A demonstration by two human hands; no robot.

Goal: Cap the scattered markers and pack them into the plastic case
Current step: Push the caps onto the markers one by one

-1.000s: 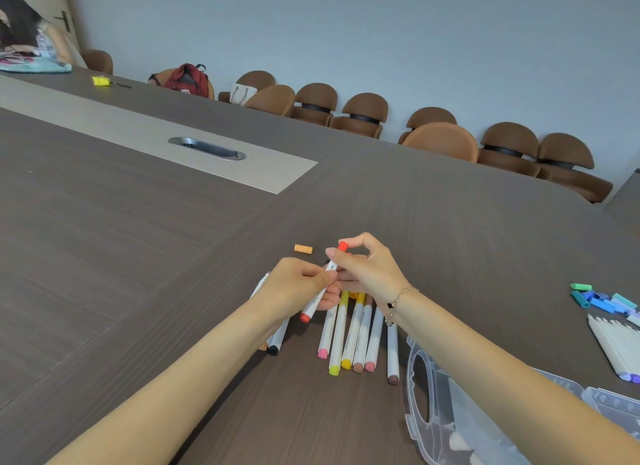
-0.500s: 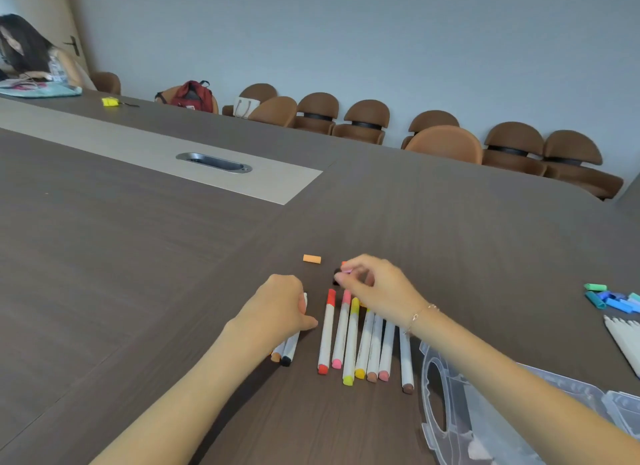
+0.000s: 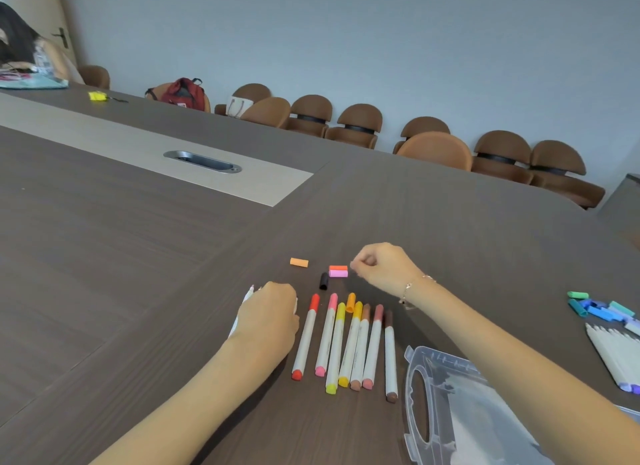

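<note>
Several capped markers (image 3: 349,343) lie side by side on the table, red at the left, dark brown at the right. Beyond them lie loose caps: orange (image 3: 299,262), red (image 3: 338,268), pink (image 3: 338,273) and black (image 3: 323,281). My left hand (image 3: 270,312) lies knuckles up, fingers curled over the white markers (image 3: 239,321) left of the row. My right hand (image 3: 381,267) hovers just right of the pink cap, its fingers curled, with nothing visible in them. The clear plastic case (image 3: 446,388) lies at the bottom right, under my right forearm.
At the right edge lie blue and green caps (image 3: 602,308) and a bunch of white markers (image 3: 616,357). A metal cable slot (image 3: 202,161) sits in the table's pale strip. Brown chairs (image 3: 433,149) line the far side. A person sits at the far left.
The red marker both hands held a second ago now lies at the left of the row. My right hand has drawn right, uncovering the caps. My left hand settled on the white markers.
</note>
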